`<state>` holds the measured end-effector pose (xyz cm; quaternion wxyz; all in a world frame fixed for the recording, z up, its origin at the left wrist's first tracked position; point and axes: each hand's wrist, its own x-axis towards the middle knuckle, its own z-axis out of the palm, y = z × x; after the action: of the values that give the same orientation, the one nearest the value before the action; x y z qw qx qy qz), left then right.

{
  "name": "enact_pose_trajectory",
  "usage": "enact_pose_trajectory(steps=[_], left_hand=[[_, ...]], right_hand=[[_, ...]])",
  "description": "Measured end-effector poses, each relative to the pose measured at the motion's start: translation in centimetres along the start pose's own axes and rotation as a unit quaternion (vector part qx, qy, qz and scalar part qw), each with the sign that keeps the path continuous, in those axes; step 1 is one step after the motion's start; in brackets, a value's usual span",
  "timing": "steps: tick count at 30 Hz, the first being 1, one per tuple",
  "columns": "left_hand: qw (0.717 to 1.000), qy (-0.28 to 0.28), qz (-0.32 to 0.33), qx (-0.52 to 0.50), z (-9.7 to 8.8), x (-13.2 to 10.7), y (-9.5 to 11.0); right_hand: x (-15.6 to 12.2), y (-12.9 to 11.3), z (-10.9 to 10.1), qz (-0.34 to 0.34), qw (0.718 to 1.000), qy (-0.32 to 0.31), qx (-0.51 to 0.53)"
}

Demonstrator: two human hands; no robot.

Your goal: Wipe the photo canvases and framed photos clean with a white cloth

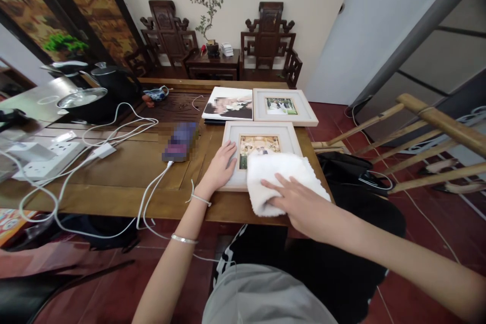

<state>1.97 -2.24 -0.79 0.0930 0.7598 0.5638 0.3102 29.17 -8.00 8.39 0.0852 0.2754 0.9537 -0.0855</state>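
A pale wooden picture frame [232, 134] with a photo inside lies flat near the table's front right corner. My left hand [220, 166] rests on its left side, fingers stretched out over the border. With my right hand [294, 200] I hold a folded white fluffy cloth [284, 174], which covers the frame's lower right part. The fingers press on top of the cloth, and what is underneath is hidden. Just behind lie a second pale picture frame [304, 106] and, left of it, a white-bordered photo print or album [228, 104].
A phone [180, 140] on a charging cable lies left of the frames. White cables loop across the table [125, 177] to a power strip [49, 159]. A lidded pan [83, 104] and a black kettle [114, 83] stand at back left. A bamboo rack [379, 116] stands right.
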Motion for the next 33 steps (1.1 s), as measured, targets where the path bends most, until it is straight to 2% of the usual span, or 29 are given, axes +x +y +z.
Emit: enact_pose_trajectory(steps=[3,6,11,13,17,20,23,26,29,33], left_hand=[[1.000,0.000,0.002,-0.001,0.0,0.0,0.0],[1.000,-0.003,0.001,0.000,0.0,0.1,0.0],[1.000,0.000,0.000,-0.006,0.0,0.0,0.1],[1.000,0.001,-0.001,-0.009,0.0,0.0,0.1],[1.000,0.000,-0.002,-0.013,-0.1,-0.1,0.1],[1.000,0.000,-0.001,-0.014,-0.1,-0.1,0.1],[1.000,-0.002,-0.001,-0.011,-0.2,-0.1,0.1],[1.000,-0.004,0.000,-0.010,-0.2,-0.2,0.0],[1.000,-0.004,0.001,-0.008,-0.2,-0.1,0.0],[1.000,0.000,0.001,-0.008,-0.1,-0.1,0.0]], right_hand=[[-0.7,-0.6,0.2,-0.014,1.000,-0.004,0.015],[0.5,0.5,0.6,-0.012,0.999,0.035,0.027],[5.0,5.3,1.3,0.023,0.996,0.083,-0.006],[7.0,7.7,1.3,0.042,0.991,0.124,-0.031],[10.4,11.9,0.4,0.076,0.972,0.213,-0.064],[12.4,13.6,-0.7,0.092,0.962,0.240,-0.091],[13.6,13.7,-0.9,0.108,0.966,0.205,-0.117],[13.5,12.6,-0.1,0.118,0.973,0.153,-0.130],[11.8,10.7,0.8,0.111,0.977,0.121,-0.135],[7.6,7.0,0.8,0.073,0.990,0.060,-0.106]])
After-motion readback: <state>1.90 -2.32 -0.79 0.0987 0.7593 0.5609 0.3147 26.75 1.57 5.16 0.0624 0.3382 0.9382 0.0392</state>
